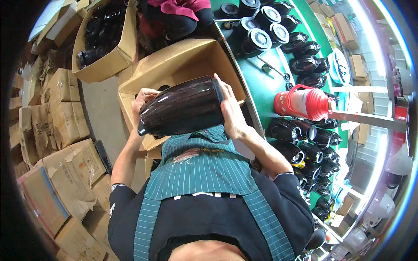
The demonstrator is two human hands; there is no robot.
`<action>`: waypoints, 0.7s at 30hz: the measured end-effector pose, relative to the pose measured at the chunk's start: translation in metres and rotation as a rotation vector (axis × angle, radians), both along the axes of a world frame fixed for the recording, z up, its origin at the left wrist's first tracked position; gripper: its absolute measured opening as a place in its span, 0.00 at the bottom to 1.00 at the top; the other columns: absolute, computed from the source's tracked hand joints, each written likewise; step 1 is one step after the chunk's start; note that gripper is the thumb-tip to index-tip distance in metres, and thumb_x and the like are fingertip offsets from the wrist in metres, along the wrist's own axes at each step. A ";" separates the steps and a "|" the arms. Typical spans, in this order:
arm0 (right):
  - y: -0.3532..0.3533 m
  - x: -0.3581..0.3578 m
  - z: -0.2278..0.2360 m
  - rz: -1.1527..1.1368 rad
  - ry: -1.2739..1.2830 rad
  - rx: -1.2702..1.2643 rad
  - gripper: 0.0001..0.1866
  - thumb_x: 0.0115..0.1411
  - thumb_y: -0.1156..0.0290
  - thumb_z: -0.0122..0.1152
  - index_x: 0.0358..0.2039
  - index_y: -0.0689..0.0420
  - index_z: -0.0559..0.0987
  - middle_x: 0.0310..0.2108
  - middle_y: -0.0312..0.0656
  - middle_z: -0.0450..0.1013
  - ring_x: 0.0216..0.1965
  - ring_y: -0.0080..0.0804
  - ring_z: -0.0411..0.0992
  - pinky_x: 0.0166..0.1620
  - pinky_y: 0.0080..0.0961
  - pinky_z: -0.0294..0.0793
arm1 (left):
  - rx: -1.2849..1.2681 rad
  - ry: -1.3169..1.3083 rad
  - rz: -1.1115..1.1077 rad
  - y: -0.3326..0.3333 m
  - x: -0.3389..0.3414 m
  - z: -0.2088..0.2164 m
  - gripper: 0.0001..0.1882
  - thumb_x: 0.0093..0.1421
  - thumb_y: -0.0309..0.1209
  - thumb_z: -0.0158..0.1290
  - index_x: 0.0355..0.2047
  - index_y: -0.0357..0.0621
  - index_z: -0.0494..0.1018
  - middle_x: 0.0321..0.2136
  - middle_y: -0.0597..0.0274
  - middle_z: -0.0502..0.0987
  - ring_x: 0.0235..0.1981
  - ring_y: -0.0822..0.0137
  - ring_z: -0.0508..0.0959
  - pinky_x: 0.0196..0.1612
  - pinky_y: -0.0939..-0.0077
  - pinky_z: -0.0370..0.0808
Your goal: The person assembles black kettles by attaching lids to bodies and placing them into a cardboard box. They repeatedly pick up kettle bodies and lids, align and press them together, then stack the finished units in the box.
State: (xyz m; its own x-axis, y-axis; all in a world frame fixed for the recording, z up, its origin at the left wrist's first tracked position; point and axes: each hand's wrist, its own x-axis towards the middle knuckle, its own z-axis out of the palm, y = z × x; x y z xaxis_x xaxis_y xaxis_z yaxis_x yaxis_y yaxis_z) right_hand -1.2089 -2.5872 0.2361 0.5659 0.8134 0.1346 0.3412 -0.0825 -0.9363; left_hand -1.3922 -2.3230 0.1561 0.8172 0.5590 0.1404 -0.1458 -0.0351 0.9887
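A glossy black thermos flask body [183, 106] lies sideways in front of my chest, held between both hands. My left hand [143, 103] grips its narrower end. Around the wide, dark-rimmed end my right hand [233, 108] is closed, with its palm against the base. Just beyond the flask body stands an open cardboard box [174, 65]. A dark round piece shows by the box behind my left hand, mostly hidden by the flask body.
On my right runs a green workbench [257, 82] with several black flask bodies [300, 143], grey-topped black containers [259, 40] and a red thermos flask [302, 103]. Another carton [104, 65] holds black flasks. A person [183, 17] sits beyond. Cardboard boxes [67, 178] are stacked left.
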 end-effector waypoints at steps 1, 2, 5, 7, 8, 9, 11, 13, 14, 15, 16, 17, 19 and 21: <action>-0.001 0.001 -0.003 0.003 -0.142 0.047 0.47 0.69 0.39 0.43 0.77 0.61 0.56 0.68 0.65 0.57 0.68 0.65 0.62 0.72 0.52 0.56 | -0.159 -0.023 -0.032 0.001 -0.001 -0.009 0.12 0.68 0.27 0.61 0.47 0.32 0.75 0.43 0.55 0.84 0.42 0.68 0.83 0.52 0.75 0.80; -0.003 0.003 -0.003 0.002 -0.178 0.062 0.47 0.69 0.38 0.44 0.77 0.61 0.56 0.68 0.66 0.57 0.68 0.64 0.62 0.72 0.51 0.57 | -0.293 -0.058 -0.073 0.004 -0.003 -0.023 0.12 0.67 0.26 0.61 0.47 0.31 0.75 0.43 0.56 0.83 0.42 0.68 0.83 0.52 0.75 0.80; -0.002 0.002 -0.008 -0.020 -0.189 0.156 0.43 0.72 0.40 0.42 0.75 0.61 0.60 0.67 0.63 0.60 0.67 0.59 0.63 0.72 0.47 0.58 | -0.191 -0.013 -0.055 -0.004 0.003 -0.007 0.12 0.68 0.29 0.62 0.45 0.32 0.76 0.42 0.57 0.84 0.41 0.70 0.82 0.51 0.75 0.80; 0.002 0.001 -0.020 -0.056 0.180 0.134 0.38 0.75 0.44 0.39 0.73 0.61 0.62 0.67 0.57 0.62 0.67 0.53 0.64 0.72 0.43 0.58 | 0.104 -0.033 0.008 -0.008 0.007 0.017 0.11 0.68 0.30 0.60 0.44 0.34 0.78 0.42 0.53 0.86 0.41 0.65 0.85 0.51 0.70 0.83; 0.003 0.002 -0.024 -0.075 0.365 0.122 0.36 0.76 0.45 0.37 0.72 0.61 0.63 0.67 0.55 0.64 0.67 0.50 0.64 0.72 0.41 0.57 | 0.464 -0.109 -0.067 -0.004 0.010 0.033 0.10 0.66 0.29 0.60 0.44 0.35 0.78 0.44 0.51 0.86 0.41 0.62 0.86 0.51 0.67 0.84; 0.005 0.002 -0.019 -0.023 0.530 0.154 0.34 0.79 0.45 0.36 0.70 0.60 0.67 0.65 0.45 0.69 0.67 0.38 0.66 0.72 0.33 0.58 | 0.824 -0.186 -0.134 0.003 0.018 0.065 0.10 0.65 0.28 0.60 0.44 0.36 0.79 0.45 0.49 0.86 0.42 0.59 0.87 0.51 0.65 0.85; 0.008 0.019 -0.027 -0.058 1.075 -0.226 0.42 0.75 0.35 0.42 0.74 0.56 0.62 0.67 0.43 0.71 0.67 0.30 0.68 0.71 0.29 0.62 | 1.301 -0.235 -0.237 -0.002 0.021 0.099 0.10 0.62 0.26 0.59 0.43 0.37 0.80 0.48 0.44 0.85 0.46 0.50 0.88 0.51 0.57 0.86; 0.009 0.019 -0.027 -0.043 1.221 -0.314 0.45 0.73 0.31 0.41 0.76 0.56 0.59 0.71 0.46 0.66 0.69 0.33 0.66 0.72 0.31 0.61 | 1.192 -0.250 -0.223 0.003 0.024 0.090 0.10 0.62 0.27 0.60 0.43 0.37 0.79 0.47 0.45 0.86 0.45 0.51 0.88 0.50 0.59 0.86; 0.005 0.016 -0.024 -0.045 0.964 -0.278 0.43 0.75 0.34 0.39 0.75 0.58 0.61 0.70 0.47 0.66 0.69 0.36 0.66 0.71 0.32 0.62 | 1.041 -0.253 -0.203 0.006 0.023 0.080 0.11 0.62 0.27 0.60 0.44 0.37 0.79 0.46 0.44 0.86 0.44 0.50 0.88 0.49 0.60 0.86; 0.000 0.013 -0.019 -0.047 0.717 -0.234 0.41 0.76 0.37 0.38 0.74 0.60 0.62 0.70 0.49 0.65 0.69 0.38 0.65 0.71 0.33 0.62 | 0.891 -0.192 -0.149 0.006 0.020 0.069 0.11 0.63 0.26 0.61 0.45 0.37 0.78 0.46 0.42 0.86 0.43 0.52 0.89 0.49 0.62 0.86; -0.003 0.010 -0.010 -0.010 0.523 -0.172 0.43 0.76 0.38 0.39 0.75 0.62 0.59 0.69 0.53 0.63 0.69 0.45 0.64 0.71 0.38 0.62 | 0.661 -0.115 -0.050 -0.003 0.017 0.058 0.09 0.65 0.25 0.61 0.45 0.37 0.77 0.44 0.47 0.86 0.42 0.60 0.88 0.49 0.68 0.84; -0.006 0.007 -0.002 0.007 0.326 -0.109 0.44 0.75 0.38 0.40 0.76 0.64 0.56 0.69 0.58 0.60 0.68 0.51 0.63 0.71 0.43 0.62 | 0.395 -0.028 -0.016 -0.002 0.013 0.038 0.08 0.66 0.25 0.61 0.44 0.37 0.77 0.42 0.51 0.86 0.42 0.65 0.87 0.49 0.71 0.83; -0.006 0.009 0.008 0.050 -0.212 0.030 0.56 0.64 0.28 0.48 0.77 0.62 0.53 0.65 0.64 0.59 0.64 0.63 0.65 0.66 0.53 0.66 | -0.262 -0.053 -0.054 -0.003 0.011 0.003 0.08 0.67 0.24 0.61 0.43 0.36 0.76 0.37 0.63 0.83 0.39 0.75 0.81 0.48 0.80 0.79; -0.011 0.016 0.002 0.083 -0.482 0.091 0.58 0.60 0.29 0.49 0.76 0.62 0.56 0.63 0.66 0.60 0.62 0.66 0.65 0.61 0.57 0.69 | -0.226 0.082 -0.019 -0.010 0.007 -0.006 0.07 0.66 0.24 0.62 0.42 0.35 0.77 0.36 0.64 0.82 0.37 0.76 0.80 0.46 0.81 0.78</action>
